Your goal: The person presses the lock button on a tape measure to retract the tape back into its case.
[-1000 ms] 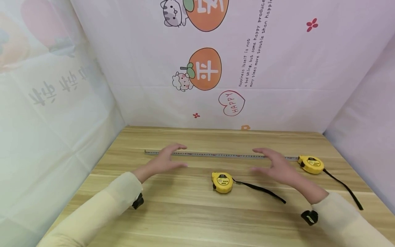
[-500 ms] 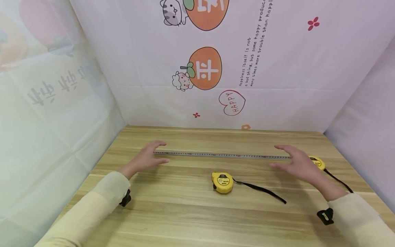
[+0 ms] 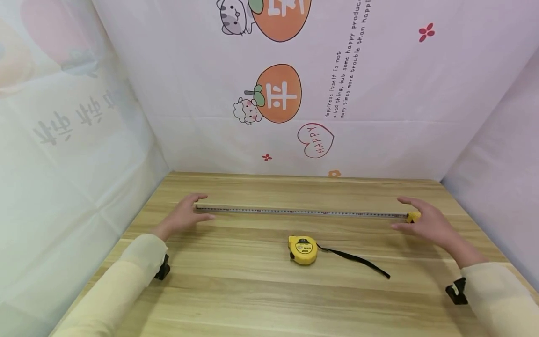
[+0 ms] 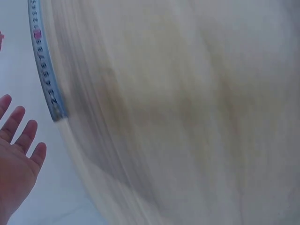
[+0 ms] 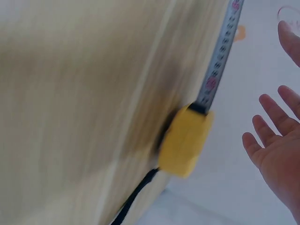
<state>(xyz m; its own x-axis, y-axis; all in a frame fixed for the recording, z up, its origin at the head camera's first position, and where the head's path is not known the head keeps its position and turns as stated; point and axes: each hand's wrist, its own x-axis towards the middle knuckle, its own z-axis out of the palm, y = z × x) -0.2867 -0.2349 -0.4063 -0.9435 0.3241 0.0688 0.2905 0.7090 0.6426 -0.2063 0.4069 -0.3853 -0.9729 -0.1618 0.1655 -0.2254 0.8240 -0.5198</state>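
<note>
Blade (image 3: 290,211) drawn straight across counter (image 3: 252,299), yellow case (image 3: 413,217) at right. Left hand (image 3: 181,218) held with grip spread near blade's free end; right hand (image 3: 432,226) likewise spread beside case. Second tape (image 3: 302,251), black-strapped, laid nearer the person, between both arms.

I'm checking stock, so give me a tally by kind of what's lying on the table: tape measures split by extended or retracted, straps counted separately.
Extended tape measure: 1
Retracted tape measure: 1
Black straps: 2, one on each
Total: 4
</note>
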